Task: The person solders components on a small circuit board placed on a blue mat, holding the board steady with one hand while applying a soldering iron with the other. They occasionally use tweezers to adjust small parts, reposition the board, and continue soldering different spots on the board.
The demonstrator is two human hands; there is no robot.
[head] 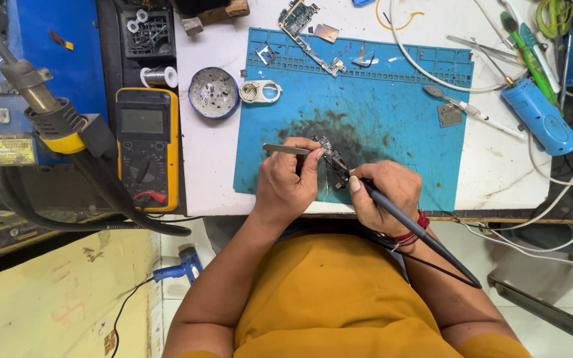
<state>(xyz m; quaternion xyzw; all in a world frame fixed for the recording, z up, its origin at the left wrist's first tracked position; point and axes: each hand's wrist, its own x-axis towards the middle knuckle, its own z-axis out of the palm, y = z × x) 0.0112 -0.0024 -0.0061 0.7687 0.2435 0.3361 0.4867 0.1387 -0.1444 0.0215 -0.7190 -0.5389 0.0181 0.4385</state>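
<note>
White workbench [499, 172], cluttered, blue work mat [392, 126] laid across its middle, stained dark at the centre. Left hand [286, 185] closed on metal tweezers [285, 150], tips pinning a small circuit board [334, 159] near the mat's front edge. Right hand [382, 195] wrapped round a black soldering iron [406, 222], tip at the board, cord trailing off the front edge. Further out: second circuit board [306, 30] at the mat's back edge, round tin [213, 93] and yellow meter [147, 146] to the left, blue tool [540, 116] at the right. Risk, as I judge it: tweezers slipping would let the board skate under the hot tip; fingers sit close.
</note>
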